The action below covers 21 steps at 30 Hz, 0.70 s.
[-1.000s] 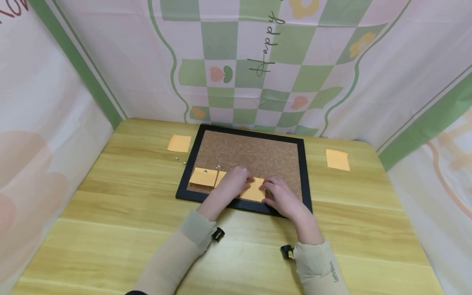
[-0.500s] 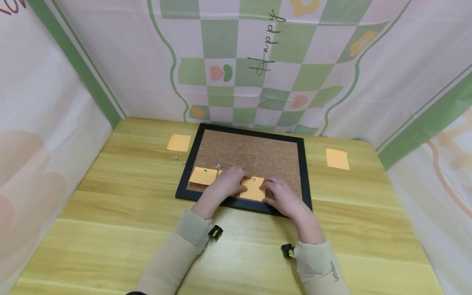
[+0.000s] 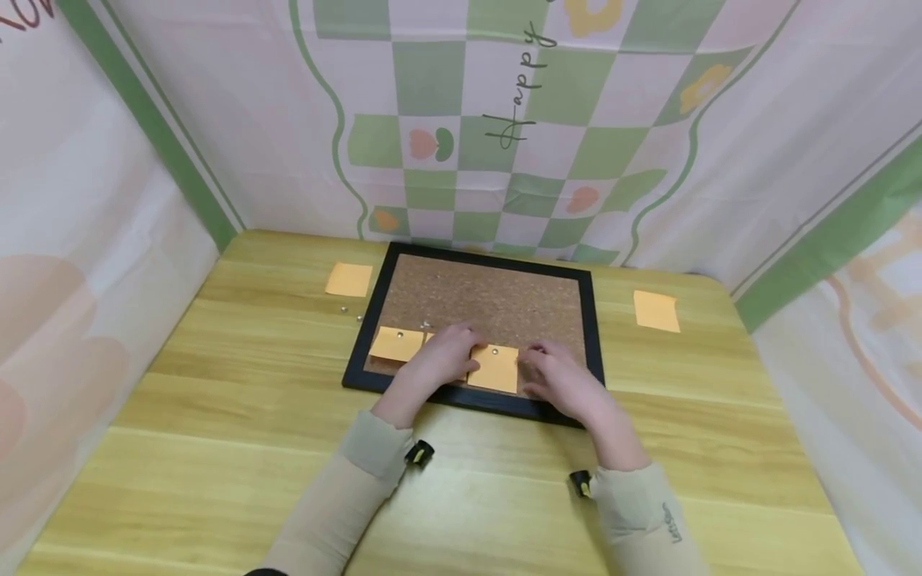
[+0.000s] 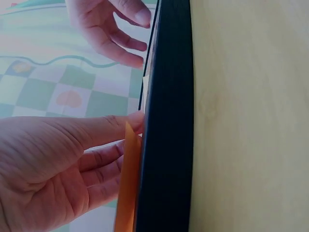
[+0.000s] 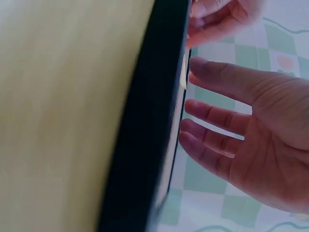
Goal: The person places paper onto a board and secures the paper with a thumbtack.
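Observation:
A black-framed cork board (image 3: 497, 292) lies on the table with a row of orange sticky notes along its near side. The rightmost sticky note (image 3: 493, 373) has a silver push pin (image 3: 495, 351) at its top. My left hand (image 3: 438, 358) rests at that note's left edge, thumb and fingertips low on the board, and covers most of the middle note. Just right of the note, my right hand (image 3: 565, 384) hovers apart from it, its fingers loosely bent with nothing between them in the right wrist view. The left note (image 3: 397, 346) bears its own pin.
One loose sticky note (image 3: 349, 280) lies left of the board, and another loose note (image 3: 656, 310) lies to its right. Small pins (image 3: 344, 310) sit on the table by the board's left edge. More pins (image 3: 426, 325) are on the cork above the middle note.
My left hand has shifted slightly left from the rightmost note's pin, uncovering it. My right hand has drawn off that note's right edge, moving right.

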Available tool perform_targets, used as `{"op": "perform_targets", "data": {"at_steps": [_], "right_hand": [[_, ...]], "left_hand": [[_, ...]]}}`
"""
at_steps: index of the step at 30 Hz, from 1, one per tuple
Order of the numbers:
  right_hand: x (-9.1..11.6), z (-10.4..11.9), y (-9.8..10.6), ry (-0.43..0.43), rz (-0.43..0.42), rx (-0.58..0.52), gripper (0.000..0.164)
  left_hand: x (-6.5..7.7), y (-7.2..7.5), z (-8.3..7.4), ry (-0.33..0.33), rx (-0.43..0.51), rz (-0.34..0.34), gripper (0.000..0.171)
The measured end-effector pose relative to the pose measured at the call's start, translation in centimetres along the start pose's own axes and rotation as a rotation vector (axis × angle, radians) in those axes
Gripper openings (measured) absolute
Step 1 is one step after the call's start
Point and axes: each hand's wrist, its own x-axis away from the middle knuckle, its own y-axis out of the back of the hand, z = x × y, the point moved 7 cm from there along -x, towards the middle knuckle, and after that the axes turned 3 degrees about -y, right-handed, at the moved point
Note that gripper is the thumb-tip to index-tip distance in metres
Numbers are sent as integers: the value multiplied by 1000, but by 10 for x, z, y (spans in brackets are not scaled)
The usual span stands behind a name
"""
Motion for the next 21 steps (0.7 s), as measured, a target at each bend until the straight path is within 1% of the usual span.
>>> {"op": "perform_targets", "data": {"at_steps": [2, 6, 10, 15, 17, 21], "right_hand": [[2, -8, 6, -7, -5, 21, 37], [5, -27, 17, -28, 18, 17, 39], [4, -50, 26, -35, 36, -38, 39], [1, -82, 35, -45, 27, -120, 37], [1, -95, 40, -67, 7, -135, 37], [0, -122, 51, -139, -26, -122, 42]], "left_hand": [[0, 0, 0, -3, 1, -2, 35], [-1, -2, 0, 4, 1, -7, 37], [-1, -3, 2, 12, 6, -8, 38], [-2, -4, 4, 21, 20, -6, 38], [-2, -4, 4, 23, 24, -6, 38], [-2, -3, 4, 20, 33, -4, 38]]}}
